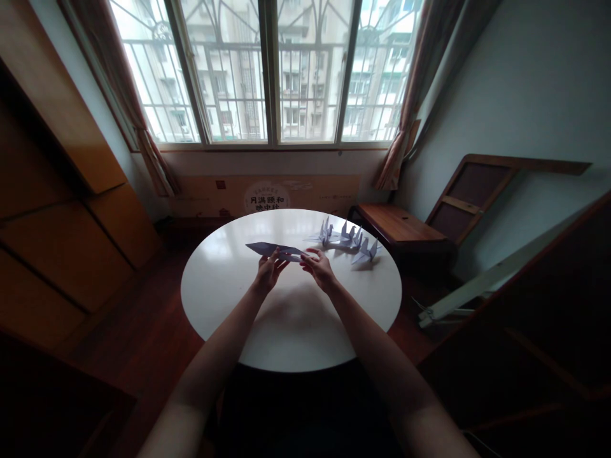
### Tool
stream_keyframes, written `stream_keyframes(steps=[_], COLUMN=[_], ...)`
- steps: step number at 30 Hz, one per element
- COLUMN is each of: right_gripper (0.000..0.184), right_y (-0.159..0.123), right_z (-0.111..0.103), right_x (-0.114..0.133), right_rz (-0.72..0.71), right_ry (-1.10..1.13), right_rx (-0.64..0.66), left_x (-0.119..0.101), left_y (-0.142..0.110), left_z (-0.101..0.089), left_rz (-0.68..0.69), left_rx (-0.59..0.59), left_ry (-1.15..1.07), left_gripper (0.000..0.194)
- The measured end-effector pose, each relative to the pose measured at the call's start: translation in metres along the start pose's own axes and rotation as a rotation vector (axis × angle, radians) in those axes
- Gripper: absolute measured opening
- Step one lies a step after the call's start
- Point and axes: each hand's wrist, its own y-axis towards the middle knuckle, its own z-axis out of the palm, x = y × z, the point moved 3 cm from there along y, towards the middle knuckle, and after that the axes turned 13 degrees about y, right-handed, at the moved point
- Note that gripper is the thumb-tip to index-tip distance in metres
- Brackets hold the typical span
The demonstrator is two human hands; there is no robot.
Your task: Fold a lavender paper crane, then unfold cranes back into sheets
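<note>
A partly folded sheet of grey-looking paper (263,247) is held above the round white table, its long pointed end toward the left. My left hand (272,270) pinches its middle, thumb on top and fingers beneath. At the paper's right end, my right hand (319,267) grips the narrow tip between thumb and fingers. Several folded paper cranes (351,236) stand in a cluster on the table, beyond my right hand and to its right. The finer creases of the held paper are too dark to make out.
The round white table (214,299) fills the middle. Behind it a printed cardboard panel (205,196) leans below the barred window (305,83). A wooden bench (401,222) stands at the back right. Wooden cabinets (67,254) line the left, and a slanted pale beam (477,292) lies right.
</note>
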Motion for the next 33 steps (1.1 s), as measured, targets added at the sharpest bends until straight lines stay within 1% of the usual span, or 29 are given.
stream_keyframes(steps=[2, 3, 5, 8, 11, 13, 17, 21, 23, 25, 26, 28, 31, 33], right_gripper=[0.056, 0.056, 0.055, 0.054, 0.043, 0.033, 0.026, 0.019, 0.019, 0.021, 0.022, 0.025, 0.028, 0.028], right_y=[-0.002, -0.002, -0.003, -0.004, -0.004, -0.003, -0.002, -0.005, -0.006, -0.007, -0.006, -0.005, -0.004, -0.005], right_z=[0.002, 0.003, 0.005, 0.007, 0.007, 0.006, 0.003, 0.005, 0.005, 0.003, 0.003, 0.002, 0.006, 0.009], right_x=[0.000, 0.000, 0.001, 0.004, 0.005, 0.004, 0.003, 0.007, 0.012, 0.017, 0.019, 0.019, 0.015, 0.009], right_rz=[-0.001, -0.024, -0.107, -0.273, -0.411, -0.467, -0.490, -0.504, -0.538, -0.549, -0.540, -0.513, -0.497, -0.504], right_ry=[-0.004, -0.015, -0.065, -0.184, -0.306, -0.377, -0.430, -0.484, -0.509, -0.493, -0.476, -0.458, -0.505, -0.551], right_rx=[0.041, 0.065, 0.109, 0.157, 0.168, 0.154, 0.134, 0.124, 0.083, 0.020, 0.004, 0.030, 0.186, 0.283], left_x=[0.000, -0.001, -0.001, 0.000, 0.002, 0.003, 0.006, 0.007, 0.006, 0.006, 0.006, 0.008, 0.012, 0.014], left_y=[0.000, 0.000, 0.000, 0.000, -0.002, -0.003, -0.002, 0.002, 0.004, 0.004, 0.003, 0.000, -0.006, -0.009], left_z=[-0.001, -0.001, 0.000, 0.000, 0.001, 0.003, 0.003, -0.003, -0.008, -0.010, -0.011, -0.007, 0.001, 0.004], left_rz=[0.012, 0.013, 0.008, -0.029, -0.101, -0.155, -0.222, -0.199, -0.174, -0.183, -0.205, -0.261, -0.304, -0.303], left_rx=[-0.019, -0.024, -0.026, -0.035, -0.056, -0.069, -0.108, -0.182, -0.227, -0.234, -0.207, -0.082, 0.172, 0.243], left_ry=[-0.022, -0.032, -0.053, -0.079, -0.079, -0.071, -0.076, -0.086, -0.059, 0.020, 0.077, 0.199, 0.328, 0.358], left_gripper=[0.026, 0.025, 0.023, 0.020, 0.017, 0.016, 0.012, 0.010, 0.011, 0.013, 0.013, 0.013, 0.018, 0.022])
